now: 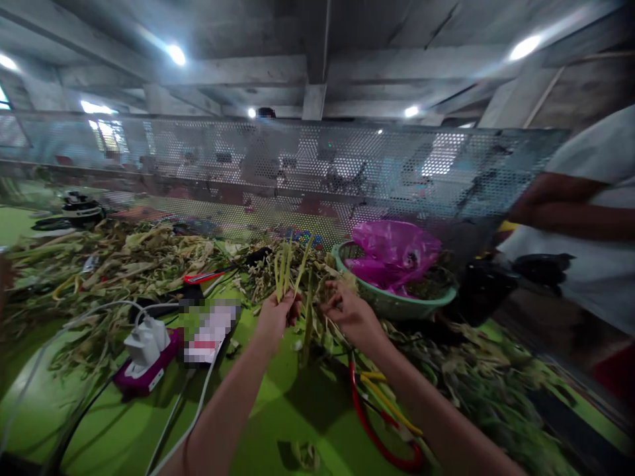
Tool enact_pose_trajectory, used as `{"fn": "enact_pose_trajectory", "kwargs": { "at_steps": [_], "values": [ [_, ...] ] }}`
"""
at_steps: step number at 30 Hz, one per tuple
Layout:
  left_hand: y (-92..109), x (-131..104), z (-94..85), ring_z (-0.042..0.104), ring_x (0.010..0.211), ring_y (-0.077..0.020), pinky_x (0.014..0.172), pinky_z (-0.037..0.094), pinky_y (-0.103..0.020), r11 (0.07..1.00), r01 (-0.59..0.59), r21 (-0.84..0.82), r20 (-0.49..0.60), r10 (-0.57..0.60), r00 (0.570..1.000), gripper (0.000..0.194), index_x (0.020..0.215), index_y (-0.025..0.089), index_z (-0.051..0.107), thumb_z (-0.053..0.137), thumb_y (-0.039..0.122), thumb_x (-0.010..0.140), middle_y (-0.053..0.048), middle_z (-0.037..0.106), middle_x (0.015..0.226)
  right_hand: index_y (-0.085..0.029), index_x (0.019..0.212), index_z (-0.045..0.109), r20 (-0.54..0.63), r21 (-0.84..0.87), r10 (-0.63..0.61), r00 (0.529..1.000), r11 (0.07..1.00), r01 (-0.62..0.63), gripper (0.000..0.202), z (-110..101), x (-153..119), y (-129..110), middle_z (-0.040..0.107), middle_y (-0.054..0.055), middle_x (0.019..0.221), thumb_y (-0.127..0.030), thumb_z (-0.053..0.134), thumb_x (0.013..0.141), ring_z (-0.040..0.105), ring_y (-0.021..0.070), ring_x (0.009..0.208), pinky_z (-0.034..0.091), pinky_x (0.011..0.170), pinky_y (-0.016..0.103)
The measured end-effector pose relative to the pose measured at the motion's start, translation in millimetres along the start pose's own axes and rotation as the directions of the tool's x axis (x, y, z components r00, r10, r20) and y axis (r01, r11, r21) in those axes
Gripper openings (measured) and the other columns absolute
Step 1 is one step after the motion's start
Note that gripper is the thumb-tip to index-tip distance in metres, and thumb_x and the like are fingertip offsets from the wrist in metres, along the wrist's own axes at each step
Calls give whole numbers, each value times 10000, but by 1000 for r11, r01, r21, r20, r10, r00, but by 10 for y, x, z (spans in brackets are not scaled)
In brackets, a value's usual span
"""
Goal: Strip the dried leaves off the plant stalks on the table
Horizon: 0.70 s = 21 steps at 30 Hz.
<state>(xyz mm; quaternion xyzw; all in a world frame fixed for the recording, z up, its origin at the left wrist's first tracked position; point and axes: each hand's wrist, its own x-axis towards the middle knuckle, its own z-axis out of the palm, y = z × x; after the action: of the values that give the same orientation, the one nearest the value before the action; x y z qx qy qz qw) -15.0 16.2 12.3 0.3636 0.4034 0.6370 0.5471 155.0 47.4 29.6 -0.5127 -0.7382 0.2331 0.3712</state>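
Observation:
My left hand (278,312) is closed round a small bunch of thin yellow-green plant stalks (284,264) that point upward and fan slightly apart. My right hand (350,311) is a little to the right, with its fingers loosely curled and apart, at the edge of a heap of dried plant material. Nothing I can make out sits between those fingers. Between the two hands, another greenish stalk (308,317) stands up over the green tabletop (282,416). Just beyond my right hand is a pale green plastic basket (391,304) with a crumpled magenta plastic bag (397,254) in it.
Withered leaves and stems (143,258) cover the left and back. A purple power strip (143,377) with white plugs and cables lies beside a phone (208,334). Red-handled (360,396) and yellow-handled tools lie under my right forearm. A perforated metal screen (317,168) runs behind; a person (590,218) stands right.

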Motion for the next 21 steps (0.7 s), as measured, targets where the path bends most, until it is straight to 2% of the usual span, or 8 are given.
{"fn": "enact_pose_trajectory", "kwargs": {
  "at_steps": [2,3,7,12,16,18,20,21],
  "values": [
    [-20,-25,38,377,419,-55,414,255,-187,999,7,34,25,-8,1000,309,700,133,598,673,432,675,29,482,497,-206,1141,571,-14,112,-62,998,992,63,413,-68,-14,-82,604,14,801,-321,597,745,539,155,685,415,630,267],
    [-29,-40,56,365,419,-52,415,245,-186,999,14,42,40,-16,999,313,702,137,589,670,439,678,37,466,495,-210,1136,576,36,240,-54,998,970,44,400,-89,-28,-130,600,23,846,-321,588,751,538,150,700,419,620,258],
    [-61,-103,108,292,403,-41,411,183,-190,997,35,68,143,-45,989,352,678,155,527,672,475,671,70,385,470,-225,1187,547,251,596,-14,968,790,-143,500,-69,-84,-250,585,18,889,-335,657,712,526,124,693,393,549,214],
    [-78,-123,115,273,401,-40,416,147,-197,995,60,82,254,-79,964,367,702,145,546,670,488,666,71,376,458,-145,751,618,220,595,27,975,788,-156,305,-55,-41,-172,578,-5,667,-395,738,623,470,91,563,353,521,217],
    [-84,-101,91,260,410,-36,422,129,-197,992,117,45,216,-124,969,390,697,135,559,704,489,623,71,367,472,-160,685,586,108,555,60,992,824,-110,276,-206,-60,-222,519,-38,600,-381,740,628,426,79,513,355,501,217],
    [-89,-93,78,239,415,-33,424,126,-197,991,134,12,187,-134,973,394,704,131,568,713,486,615,76,351,479,-162,678,591,136,548,8,991,833,-81,245,-304,-151,-354,524,-35,602,-365,725,660,441,85,529,364,509,214],
    [-96,-89,66,229,422,-33,425,130,-196,991,134,-19,210,-127,969,382,735,127,587,698,481,644,75,345,487,-162,640,603,342,514,-95,935,852,-102,230,-392,-274,-517,546,-26,583,-364,672,725,470,91,536,384,536,217],
    [-100,-88,60,231,426,-34,425,134,-196,991,131,-27,232,-121,965,372,748,125,596,690,474,659,73,348,490,-159,636,630,509,470,-166,845,876,-111,245,-427,-331,-589,575,-12,595,-370,632,760,500,100,555,402,558,223]
  ]
}}
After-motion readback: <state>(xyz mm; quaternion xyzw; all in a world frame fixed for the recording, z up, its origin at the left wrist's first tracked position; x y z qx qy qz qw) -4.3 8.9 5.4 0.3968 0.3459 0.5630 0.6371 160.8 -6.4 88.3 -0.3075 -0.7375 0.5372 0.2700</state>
